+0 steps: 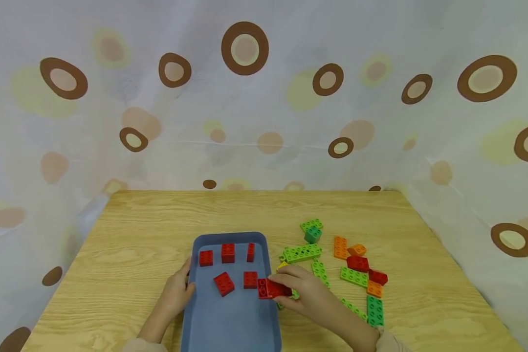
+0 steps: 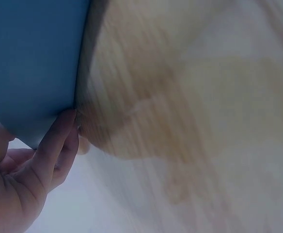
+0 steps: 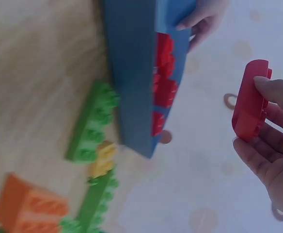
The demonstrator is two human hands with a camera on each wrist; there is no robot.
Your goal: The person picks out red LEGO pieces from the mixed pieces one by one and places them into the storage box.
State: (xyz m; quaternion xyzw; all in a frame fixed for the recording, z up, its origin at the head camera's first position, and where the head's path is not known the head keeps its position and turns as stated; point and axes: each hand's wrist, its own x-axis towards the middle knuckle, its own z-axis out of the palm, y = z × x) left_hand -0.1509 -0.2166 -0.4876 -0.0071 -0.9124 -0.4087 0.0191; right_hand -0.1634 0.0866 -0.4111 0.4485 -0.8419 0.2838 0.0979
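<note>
A blue-grey tray lies on the wooden table with several red toy bricks inside, one being the tilted red brick. My left hand grips its left rim, thumb on the inside. From close by, the left wrist view has the fingers bent around the tray's edge. Over the right rim, my right hand pinches a long red brick with a curved side between thumb and fingers. One studded end of that brick reaches in above the tray.
To the right of the tray lie several loose bricks: light green brick, dark green brick, orange brick, red curved brick. A yellow brick sits near the tray's right wall. A spotted sheet hangs behind the table.
</note>
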